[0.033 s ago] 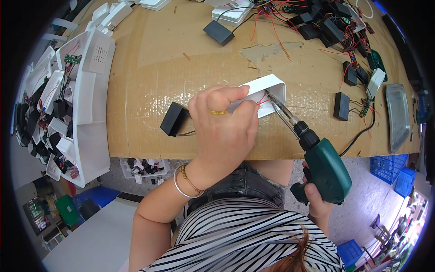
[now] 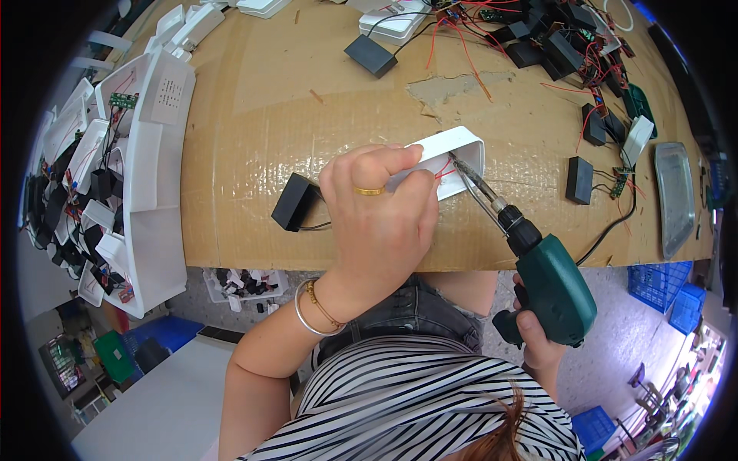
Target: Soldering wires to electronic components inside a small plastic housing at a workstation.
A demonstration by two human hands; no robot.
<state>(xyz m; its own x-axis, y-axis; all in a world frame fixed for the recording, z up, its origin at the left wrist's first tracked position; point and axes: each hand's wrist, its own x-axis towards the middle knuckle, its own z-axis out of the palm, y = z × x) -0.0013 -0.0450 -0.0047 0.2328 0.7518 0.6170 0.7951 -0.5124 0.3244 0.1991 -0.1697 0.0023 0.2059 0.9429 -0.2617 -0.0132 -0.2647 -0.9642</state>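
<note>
My left hand is closed around a white plastic case, holding it tilted over the cardboard-covered table. Red wires show inside the case's open end. From the right, a green pistol-shaped soldering gun reaches in, with its long metal tip inside that opening. My right hand grips the gun's handle, its fingers partly hidden behind the tool. Left of my left hand lies a black box on a black lead that runs under the hand. What the tip touches is too small to make out.
A white bin full of cases, boards and black boxes stands at the left. Black boxes and red wires pile up at the far right. A metal tray lies at the right edge, near the gun's black cord.
</note>
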